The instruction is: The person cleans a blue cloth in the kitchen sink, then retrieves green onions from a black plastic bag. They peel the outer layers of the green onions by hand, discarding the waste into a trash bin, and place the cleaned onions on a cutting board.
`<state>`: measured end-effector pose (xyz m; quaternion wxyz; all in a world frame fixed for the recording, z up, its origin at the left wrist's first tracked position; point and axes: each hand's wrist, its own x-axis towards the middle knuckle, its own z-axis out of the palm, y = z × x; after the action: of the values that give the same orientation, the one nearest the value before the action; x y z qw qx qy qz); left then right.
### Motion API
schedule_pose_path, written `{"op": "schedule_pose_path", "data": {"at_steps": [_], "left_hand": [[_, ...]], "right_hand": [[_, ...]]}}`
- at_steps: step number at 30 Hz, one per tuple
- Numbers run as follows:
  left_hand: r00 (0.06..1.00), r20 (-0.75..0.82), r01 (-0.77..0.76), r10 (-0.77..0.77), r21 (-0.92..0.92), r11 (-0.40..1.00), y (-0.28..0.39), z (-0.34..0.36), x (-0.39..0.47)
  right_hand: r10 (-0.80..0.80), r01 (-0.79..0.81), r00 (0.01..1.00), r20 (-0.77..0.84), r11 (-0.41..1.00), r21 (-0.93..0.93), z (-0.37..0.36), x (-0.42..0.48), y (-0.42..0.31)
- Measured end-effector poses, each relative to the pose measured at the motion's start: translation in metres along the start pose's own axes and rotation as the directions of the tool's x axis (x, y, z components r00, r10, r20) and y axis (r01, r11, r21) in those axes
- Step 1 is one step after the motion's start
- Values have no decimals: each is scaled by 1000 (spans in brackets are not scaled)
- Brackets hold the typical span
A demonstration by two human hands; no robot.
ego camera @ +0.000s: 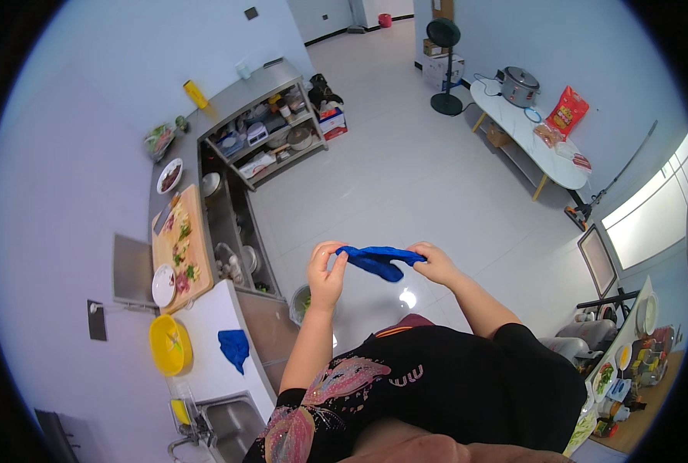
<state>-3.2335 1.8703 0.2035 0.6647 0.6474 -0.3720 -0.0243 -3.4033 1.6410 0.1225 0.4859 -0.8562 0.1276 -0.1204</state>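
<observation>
A blue cloth (381, 263) is stretched in the air in front of my body, with one fold sagging below its middle. My left hand (327, 272) pinches one end between thumb and fingers. The other end is gripped by my right hand (433, 263). Another blue cloth (234, 348) lies crumpled on the white counter (205, 324) to my left. Beneath the held cloth is the tiled floor (367, 191).
On the left, a wooden cutting board (199, 254) bears a cleaver (163, 217), chopped food and a white bowl (164, 285). A yellow basin (170, 345) stands near the sink (237, 431). A bin (301, 305) is on the floor. Dishes and bottles crowd the right-hand counter (639, 405).
</observation>
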Motion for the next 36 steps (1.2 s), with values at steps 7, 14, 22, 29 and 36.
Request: {"op": "schedule_pose_path", "data": {"at_steps": [7, 14, 22, 29, 36], "left_hand": [[869, 495, 140, -31, -185, 973, -14, 118, 78], [712, 691, -36, 123, -139, 990, -39, 202, 141], [516, 830, -120, 211, -174, 978, -102, 258, 245], [394, 894, 266, 213, -333, 904, -145, 301, 331], [252, 961, 271, 113, -182, 945, -163, 334, 397]], "right_hand": [[-32, 36, 976, -218, 999, 17, -76, 6, 2], [77, -9, 908, -412, 987, 163, -103, 35, 20], [242, -158, 860, -449, 964, 216, -159, 119, 30], [-35, -23, 751, -659, 997, -80, -215, 188, 27], [123, 11, 719, -684, 982, 188, -266, 246, 38]]}}
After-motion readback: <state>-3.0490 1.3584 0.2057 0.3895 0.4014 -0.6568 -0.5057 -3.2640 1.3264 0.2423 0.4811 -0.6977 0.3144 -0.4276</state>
